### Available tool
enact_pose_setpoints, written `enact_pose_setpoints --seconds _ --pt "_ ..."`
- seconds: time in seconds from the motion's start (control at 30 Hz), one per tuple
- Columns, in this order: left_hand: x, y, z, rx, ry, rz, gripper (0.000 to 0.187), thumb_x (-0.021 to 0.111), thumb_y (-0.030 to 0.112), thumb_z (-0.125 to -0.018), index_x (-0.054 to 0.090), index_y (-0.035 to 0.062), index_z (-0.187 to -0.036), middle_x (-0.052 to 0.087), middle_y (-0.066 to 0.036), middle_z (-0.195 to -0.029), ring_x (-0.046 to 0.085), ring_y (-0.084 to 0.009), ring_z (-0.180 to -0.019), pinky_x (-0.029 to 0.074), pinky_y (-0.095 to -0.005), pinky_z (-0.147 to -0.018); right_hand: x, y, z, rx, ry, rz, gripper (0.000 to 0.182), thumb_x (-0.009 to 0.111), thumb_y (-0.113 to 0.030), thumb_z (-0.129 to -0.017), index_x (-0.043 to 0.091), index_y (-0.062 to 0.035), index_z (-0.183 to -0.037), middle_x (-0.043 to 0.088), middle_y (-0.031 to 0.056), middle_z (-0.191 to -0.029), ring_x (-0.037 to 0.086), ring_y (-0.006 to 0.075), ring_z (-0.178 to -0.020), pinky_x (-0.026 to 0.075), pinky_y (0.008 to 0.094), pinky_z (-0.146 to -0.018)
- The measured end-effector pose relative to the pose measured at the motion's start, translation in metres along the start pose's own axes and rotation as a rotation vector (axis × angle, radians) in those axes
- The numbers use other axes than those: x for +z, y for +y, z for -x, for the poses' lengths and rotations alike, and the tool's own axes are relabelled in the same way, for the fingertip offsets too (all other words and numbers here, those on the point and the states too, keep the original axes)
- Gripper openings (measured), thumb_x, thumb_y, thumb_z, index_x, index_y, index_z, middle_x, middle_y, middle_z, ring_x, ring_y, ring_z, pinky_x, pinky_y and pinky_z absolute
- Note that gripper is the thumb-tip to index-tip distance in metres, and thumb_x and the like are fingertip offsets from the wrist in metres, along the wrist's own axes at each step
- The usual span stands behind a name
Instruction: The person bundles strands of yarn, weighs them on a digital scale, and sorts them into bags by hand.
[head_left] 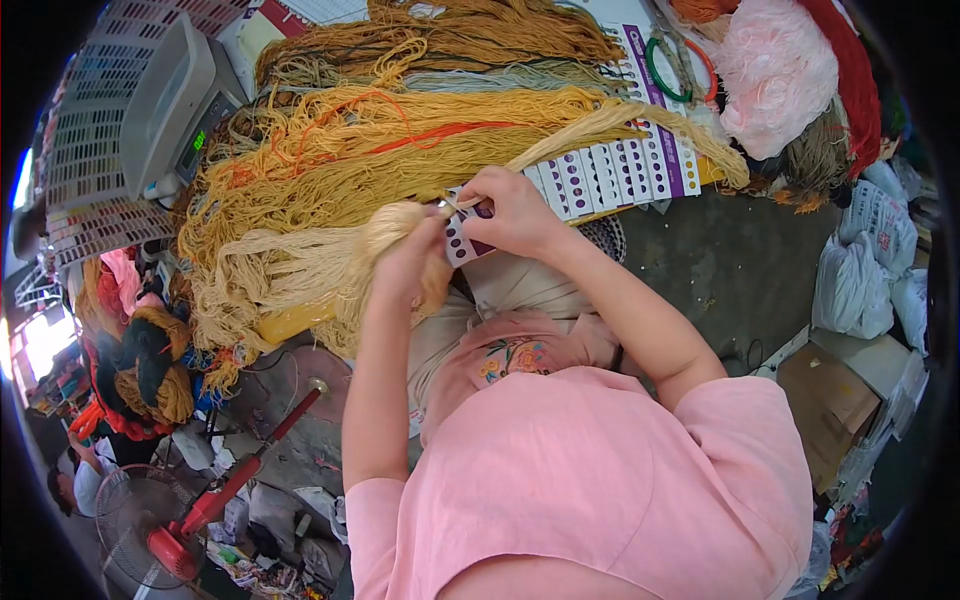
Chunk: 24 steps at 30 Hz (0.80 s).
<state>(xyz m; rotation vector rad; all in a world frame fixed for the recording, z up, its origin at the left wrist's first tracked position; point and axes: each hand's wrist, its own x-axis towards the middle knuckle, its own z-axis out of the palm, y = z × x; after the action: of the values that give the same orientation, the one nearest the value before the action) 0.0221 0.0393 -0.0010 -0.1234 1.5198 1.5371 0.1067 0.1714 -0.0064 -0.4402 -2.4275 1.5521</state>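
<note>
My left hand [410, 262] is closed round a cream thread bundle [388, 228], whose strands spread left over the table edge. Close beside it, my right hand [508, 212] has its fingers pinched at a purple-and-white punched card [456, 243], near a small metallic piece between the hands. A pale yellow skein [580, 128] runs from behind my right hand up to the right across a row of punched cards [610, 172]. Yellow and gold thread bundles [350, 180] lie beyond my hands. What exactly my fingertips hold is partly hidden.
Scissors with green and orange handles [682, 72] lie at the upper right, beside pink yarn [780, 75]. At the upper left stand a scale [180, 110] and a plastic basket [85, 140]. A red fan [172, 550] and another person [88, 475] are at the lower left.
</note>
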Motion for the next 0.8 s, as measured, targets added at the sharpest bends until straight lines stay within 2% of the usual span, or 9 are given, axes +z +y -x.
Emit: enact_pose_setpoints --seconds 0.07,0.17,0.27,0.33,0.47,0.53,0.63,0.73,0.8 --pt "-0.024 0.012 0.005 -0.029 -0.126 0.264 0.012 0.053 0.011 -0.072 0.05 0.0049 -0.082 0.046 0.002 -0.061 0.04 -0.0063 -0.05 0.033 -0.0185 -0.045 0.0 0.001 0.001 -0.005 0.037 0.008 0.026 0.057 -0.012 -0.053 0.055 -0.0003 -0.077 0.049 0.0103 -0.071 0.05 0.021 -0.062 0.041 0.0271 -0.056" --pt "-0.035 0.017 0.005 -0.142 -0.133 0.264 0.011 0.055 0.012 -0.072 0.051 0.0054 -0.079 0.046 0.002 -0.061 0.039 -0.006 -0.049 0.033 -0.0189 -0.045 0.004 0.001 0.004 -0.001 0.018 0.002 0.026 0.057 -0.013 -0.054 0.055 0.0001 -0.077 0.049 0.0102 -0.071 0.05 0.0217 -0.064 0.041 0.0275 -0.057" --pt "-0.024 0.01 0.0 -0.119 0.031 -0.1 0.013 0.057 0.017 -0.072 0.052 0.0052 -0.076 0.046 0.002 -0.06 0.039 -0.0068 -0.05 0.032 -0.0196 -0.047 0.005 -0.001 0.004 0.024 -0.004 0.002 0.029 0.056 -0.022 -0.054 0.056 -0.0002 -0.073 0.049 0.0127 -0.073 0.049 0.0271 -0.072 0.041 0.0331 -0.064" --pt "-0.025 0.008 0.0 -0.11 -0.004 -0.048 0.013 0.055 0.017 -0.074 0.052 0.0047 -0.078 0.047 0.002 -0.06 0.039 -0.0074 -0.05 0.033 -0.0195 -0.047 0.007 0.005 0.008 -0.068 0.022 0.054 0.027 0.056 -0.012 -0.056 0.053 -0.0002 -0.08 0.047 0.011 -0.075 0.048 0.024 -0.07 0.04 0.0285 -0.061" --pt "-0.024 0.027 0.024 -0.155 -0.088 0.375 0.013 0.05 0.012 -0.077 0.05 0.0027 -0.086 0.048 -0.001 -0.062 0.038 -0.0055 -0.047 0.033 -0.0175 -0.046 0.011 0.011 0.01 -0.074 0.075 0.045 0.026 0.053 -0.008 -0.06 0.049 -0.0012 -0.084 0.046 0.0113 -0.076 0.048 0.0242 -0.07 0.04 0.0287 -0.061" --pt "-0.031 0.035 0.03 -0.091 -0.424 0.694 0.02 0.049 0.011 -0.077 0.046 0.0019 -0.095 0.046 -0.001 -0.062 0.038 -0.0046 -0.046 0.033 -0.0151 -0.043 0.014 0.014 0.008 -0.091 0.139 0.146 0.023 0.049 -0.002 -0.064 0.044 -0.0015 -0.087 0.047 0.0121 -0.079 0.048 0.0251 -0.07 0.04 0.0281 -0.06" --pt "-0.016 0.035 0.023 -0.09 -0.359 0.415 0.025 0.041 0.005 -0.078 0.042 0.0037 -0.103 0.049 -0.004 -0.071 0.038 -0.002 -0.043 0.032 -0.0127 -0.038 0.011 0.006 0.008 0.066 0.055 -0.046 0.021 0.047 0.0 -0.066 0.041 -0.0015 -0.086 0.049 0.0104 -0.078 0.05 0.0193 -0.071 0.04 0.0261 -0.059" --pt "0.014 0.02 0.008 -0.338 -0.075 -0.142 0.013 0.047 0.01 -0.076 0.048 0.0047 -0.088 0.047 -0.001 -0.06 0.04 -0.0072 -0.043 0.035 -0.018 -0.04 0.008 0.009 0.004 0.209 0.042 -0.347 0.022 0.044 0.001 -0.068 0.042 -0.0021 -0.089 0.05 0.0058 -0.073 0.05 0.0124 -0.07 0.04 0.0245 -0.06" --pt "0.016 0.009 -0.004 -0.301 -0.146 -0.311 0.01 0.05 0.015 -0.075 0.049 0.0058 -0.081 0.047 -0.002 -0.061 0.04 -0.0085 -0.044 0.036 -0.02 -0.042 0.011 0.008 0.001 0.198 0.108 -0.6 0.024 0.042 0.003 -0.067 0.044 -0.0014 -0.091 0.052 0.0051 -0.072 0.051 0.0119 -0.068 0.04 0.0231 -0.061"
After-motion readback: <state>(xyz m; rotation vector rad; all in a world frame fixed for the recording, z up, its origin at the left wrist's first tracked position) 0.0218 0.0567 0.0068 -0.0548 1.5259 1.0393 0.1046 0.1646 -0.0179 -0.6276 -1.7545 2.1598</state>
